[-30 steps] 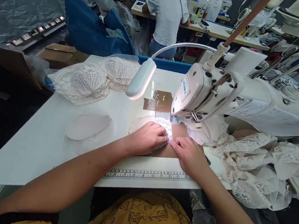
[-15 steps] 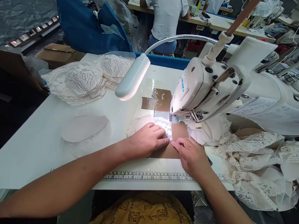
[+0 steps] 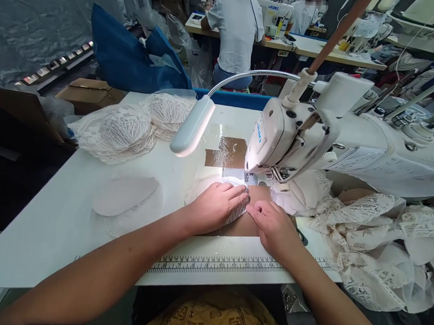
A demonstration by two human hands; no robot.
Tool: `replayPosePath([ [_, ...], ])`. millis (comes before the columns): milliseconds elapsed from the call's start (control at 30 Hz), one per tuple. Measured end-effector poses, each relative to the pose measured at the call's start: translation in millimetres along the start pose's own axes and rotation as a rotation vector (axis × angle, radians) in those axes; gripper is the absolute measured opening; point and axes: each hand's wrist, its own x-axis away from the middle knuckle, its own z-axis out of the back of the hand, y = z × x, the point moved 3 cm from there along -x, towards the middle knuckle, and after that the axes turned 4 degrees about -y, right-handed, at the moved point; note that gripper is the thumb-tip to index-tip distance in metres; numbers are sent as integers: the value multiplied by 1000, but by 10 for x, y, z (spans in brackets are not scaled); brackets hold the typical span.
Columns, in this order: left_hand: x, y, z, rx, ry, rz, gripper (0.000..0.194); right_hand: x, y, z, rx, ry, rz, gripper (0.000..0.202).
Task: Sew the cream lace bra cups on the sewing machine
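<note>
My left hand (image 3: 219,205) lies with its fingers stretched out flat over a white lace piece (image 3: 236,213), pressing it down beside the needle area. My right hand (image 3: 276,227) is closed, thumb and forefinger pinching the lace's right edge. The sewing machine (image 3: 273,131) stands just beyond both hands, its presser foot by the lace's far edge. Under the lace is a brown taped patch (image 3: 242,228) on the table. Part of the lace piece is hidden beneath my left hand.
A lamp (image 3: 192,126) hangs over the table. Lace pieces (image 3: 120,128) are heaped at the back left, and pale oval pads (image 3: 126,196) lie nearer. More lace (image 3: 376,239) spills off the right side. Dark-handled scissors (image 3: 302,236) lie by my right wrist. A person (image 3: 234,32) sits ahead.
My left fingers have flattened and spread over the lace, and its thumb has drawn back from the edge. My right hand still pinches there. The whole view has tilted slightly.
</note>
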Motion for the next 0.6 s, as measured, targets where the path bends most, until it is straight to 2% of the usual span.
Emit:
replayPosePath([
  [133, -51, 1, -28, -75, -4, 14, 36, 1, 0, -19, 8, 16, -17, 46],
  [333, -52, 3, -23, -65, 18, 31, 37, 2, -9, -35, 19, 11, -29, 46],
  [600, -72, -106, -1, -43, 26, -45, 44, -105, 29, 32, 10, -66, -10, 36],
])
